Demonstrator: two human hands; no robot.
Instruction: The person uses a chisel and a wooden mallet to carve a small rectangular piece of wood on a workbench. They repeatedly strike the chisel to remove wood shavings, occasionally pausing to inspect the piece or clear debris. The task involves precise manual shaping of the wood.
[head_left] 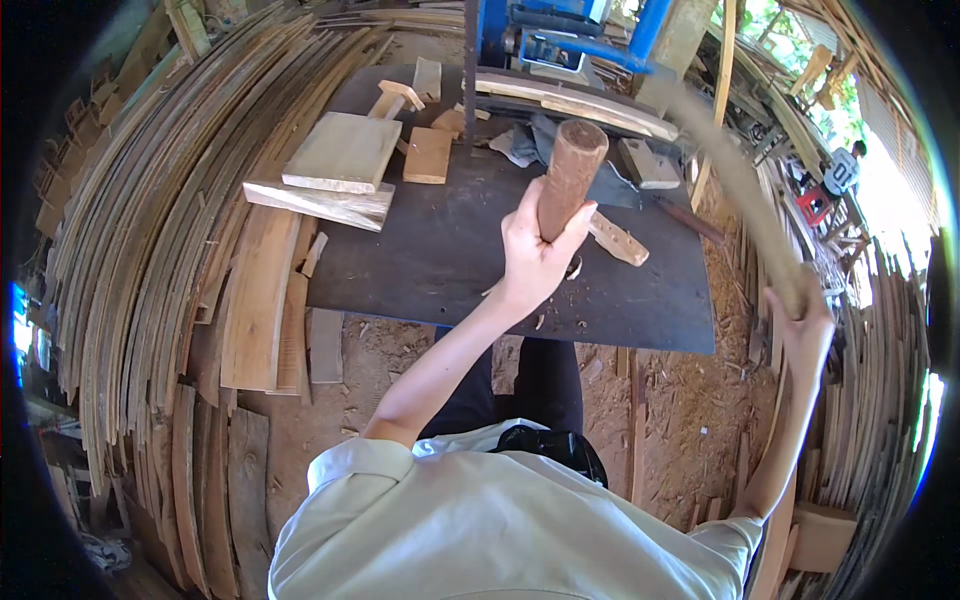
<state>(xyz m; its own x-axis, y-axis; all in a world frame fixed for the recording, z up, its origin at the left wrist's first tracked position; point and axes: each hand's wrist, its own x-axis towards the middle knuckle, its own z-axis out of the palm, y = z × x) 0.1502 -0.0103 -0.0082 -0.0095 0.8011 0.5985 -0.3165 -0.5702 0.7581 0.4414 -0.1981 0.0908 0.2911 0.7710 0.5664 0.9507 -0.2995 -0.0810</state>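
Left hand [535, 255] wrapped around a round brown wooden log piece [570, 175], held near upright above the centre of the dark worktop [420, 250], top end tilted slightly toward the upper right; right hand [805, 325] at the right of the frame closed on the lower end of a long thin stick [735, 185], which runs up and left toward the top centre and is blurred; both arms come in from the lower edge over a pale shirt; upper left of the worktop: flat square board [343, 152] lying on a longer plank [320, 203], small wood block [428, 155] just beside it; grey cloth [530, 140] behind the log, another small block [648, 165] to the right of it, a short offcut [618, 240] just right of the left hand; blue machine frame [560, 40] at top centre; stacks of bent planks [150, 250] fill the left side; sawdust floor [680, 400] below the worktop.
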